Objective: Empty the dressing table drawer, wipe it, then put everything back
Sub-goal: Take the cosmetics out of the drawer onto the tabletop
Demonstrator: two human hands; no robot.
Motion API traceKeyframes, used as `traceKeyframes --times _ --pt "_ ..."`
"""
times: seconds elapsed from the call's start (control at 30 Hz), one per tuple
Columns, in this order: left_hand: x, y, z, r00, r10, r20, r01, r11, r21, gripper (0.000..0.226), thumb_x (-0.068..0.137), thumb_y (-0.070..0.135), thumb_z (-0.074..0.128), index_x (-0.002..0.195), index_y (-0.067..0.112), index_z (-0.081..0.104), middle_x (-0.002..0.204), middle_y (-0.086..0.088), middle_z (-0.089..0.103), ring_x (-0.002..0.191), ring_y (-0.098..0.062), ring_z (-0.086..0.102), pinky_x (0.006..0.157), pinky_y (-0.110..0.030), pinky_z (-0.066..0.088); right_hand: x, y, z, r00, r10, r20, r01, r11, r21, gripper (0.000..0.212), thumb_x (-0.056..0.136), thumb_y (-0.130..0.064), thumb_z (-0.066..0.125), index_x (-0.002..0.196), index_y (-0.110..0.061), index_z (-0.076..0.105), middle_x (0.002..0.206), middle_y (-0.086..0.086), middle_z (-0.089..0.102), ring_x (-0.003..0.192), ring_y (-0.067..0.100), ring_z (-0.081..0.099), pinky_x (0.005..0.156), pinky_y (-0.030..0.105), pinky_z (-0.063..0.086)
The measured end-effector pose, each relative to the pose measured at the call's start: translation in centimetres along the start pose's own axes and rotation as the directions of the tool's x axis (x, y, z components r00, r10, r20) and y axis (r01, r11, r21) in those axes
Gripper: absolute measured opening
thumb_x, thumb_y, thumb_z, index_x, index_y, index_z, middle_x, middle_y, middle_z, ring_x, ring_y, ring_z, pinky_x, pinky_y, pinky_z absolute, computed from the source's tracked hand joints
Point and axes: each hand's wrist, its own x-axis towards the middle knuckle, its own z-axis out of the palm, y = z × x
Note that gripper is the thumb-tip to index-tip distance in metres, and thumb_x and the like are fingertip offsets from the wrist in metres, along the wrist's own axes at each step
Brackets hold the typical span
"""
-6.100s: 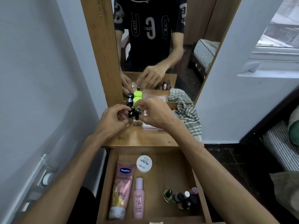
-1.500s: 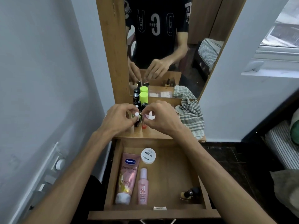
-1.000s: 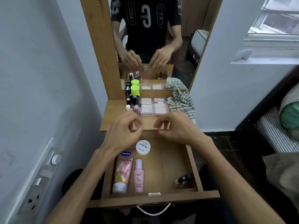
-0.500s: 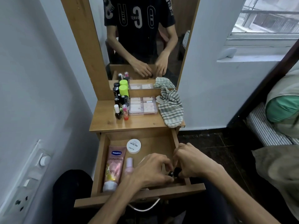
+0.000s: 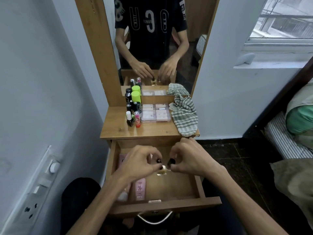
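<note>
The wooden drawer (image 5: 199, 188) stands pulled out under the dressing table top (image 5: 152, 132). Both hands hover over its middle. My left hand (image 5: 140, 162) pinches a small nail polish bottle (image 5: 163, 168) with a dark cap. My right hand (image 5: 188, 158) pinches another dark-capped small bottle (image 5: 171, 161). In the drawer lie a pink bottle (image 5: 140, 190) and a pink Vaseline tube (image 5: 123, 195), mostly hidden by my left arm. On the table top stand several small bottles (image 5: 133, 118), a green-capped can (image 5: 136, 97), a clear plastic case (image 5: 155, 112) and a striped cloth (image 5: 184, 116).
A mirror (image 5: 160, 39) rises behind the table top and reflects the person and the hands. A white wall with a switch panel (image 5: 39, 180) runs along the left. A bed (image 5: 291, 141) stands at the right, and dark floor lies between it and the drawer.
Both hands left the bottles on the table top, reached down to the drawer's right front corner, and now hold the last small bottles lifted above the drawer's middle.
</note>
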Motion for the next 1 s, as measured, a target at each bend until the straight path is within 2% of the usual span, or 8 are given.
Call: traceKeyframes --times 0.07,0.13,0.23,0.37,0.57,0.73,0.9,1.0 --pt "0.1 -1.0 -2.9 0.995 -0.027 -0.101 0.026 1.0 -0.012 0.017 0.075 0.031 0.087 0.087 0.035 0.075 0.08 0.02 0.072 0.069 -0.005 0.066 0.061 -0.026 0.056 2.1 -1.3 -0.9 0.999 -0.013 -0.043 0.016 0.998 0.065 0.02 0.073 -0.044 0.077 0.079 -0.026 0.077 0.074 -0.013 0.07 0.073 0.006 0.061 0.064 0.015 0.039" --pt "0.3 -1.8 -5.7 0.98 -0.036 -0.197 0.031 0.999 -0.03 0.022 0.074 0.023 0.09 0.082 0.035 0.074 0.076 0.022 0.071 0.067 -0.003 0.065 0.06 -0.019 0.051 4.3 -2.4 -1.6 0.997 -0.016 -0.074 0.023 0.995 0.096 0.02 0.074 -0.044 0.079 0.078 -0.026 0.075 0.071 -0.012 0.069 0.068 0.006 0.062 0.059 0.017 0.043" --pt "1.0 -2.7 -9.1 0.95 -0.045 -0.309 0.033 0.998 -0.045 0.02 0.073 0.018 0.091 0.083 0.027 0.076 0.068 0.02 0.068 0.061 -0.003 0.061 0.057 -0.009 0.044 7.6 -3.9 -2.4 0.992 -0.024 -0.123 0.039 0.992 0.117 0.018 0.077 -0.041 0.082 0.084 -0.026 0.076 0.076 -0.013 0.07 0.068 0.002 0.062 0.059 0.015 0.04" --pt "2.4 -4.4 -10.9 0.912 -0.058 -0.405 0.041 0.998 -0.052 0.02 0.072 0.018 0.093 0.081 0.025 0.076 0.063 0.016 0.067 0.055 -0.005 0.059 0.056 -0.017 0.046 11.3 -5.3 -2.7 0.974 0.01 -0.227 0.004 0.998 0.059 0.02 0.073 -0.043 0.081 0.083 -0.026 0.078 0.073 -0.013 0.071 0.068 0.004 0.064 0.059 0.023 0.048" --pt "4.0 -5.3 -10.4 0.905 -0.053 -0.423 0.051 0.999 -0.017 0.018 0.074 0.024 0.09 0.083 0.03 0.076 0.073 0.016 0.072 0.059 -0.006 0.063 0.058 -0.022 0.049 13.8 -5.8 -2.3 0.965 0.076 -0.25 -0.085 0.996 -0.027 0.027 0.07 -0.049 0.076 0.086 -0.028 0.078 0.074 -0.013 0.072 0.075 0.009 0.068 0.069 0.033 0.056" --pt "4.2 -5.4 -9.8 0.898 -0.045 -0.438 0.044 0.999 -0.011 0.016 0.078 0.025 0.088 0.087 0.028 0.075 0.076 0.015 0.072 0.062 -0.007 0.065 0.059 -0.024 0.053 14.2 -5.6 -1.3 0.97 0.071 -0.234 -0.082 0.996 -0.037 0.025 0.071 -0.044 0.078 0.082 -0.022 0.079 0.071 -0.008 0.074 0.073 0.013 0.069 0.068 0.036 0.059" --pt "3.9 -5.3 -9.5 0.898 -0.015 -0.44 0.029 0.999 0.025 0.022 0.078 0.025 0.088 0.096 0.027 0.075 0.087 0.014 0.073 0.067 -0.007 0.066 0.065 -0.032 0.059 13.7 -5.1 -0.9 0.967 0.067 -0.245 -0.066 0.998 0.014 0.028 0.077 -0.044 0.082 0.098 -0.027 0.082 0.08 -0.011 0.077 0.078 0.01 0.071 0.065 0.028 0.052" --pt "3.2 -5.5 -9.4 0.881 0.043 -0.471 -0.02 0.998 0.053 0.029 0.077 0.023 0.089 0.103 0.028 0.077 0.104 0.015 0.071 0.067 -0.007 0.064 0.066 -0.025 0.057 12.5 -4.6 -0.9 0.963 0.077 -0.258 -0.067 0.997 0.047 0.035 0.079 -0.046 0.081 0.109 -0.029 0.079 0.088 -0.012 0.077 0.082 0.01 0.069 0.068 0.029 0.051"
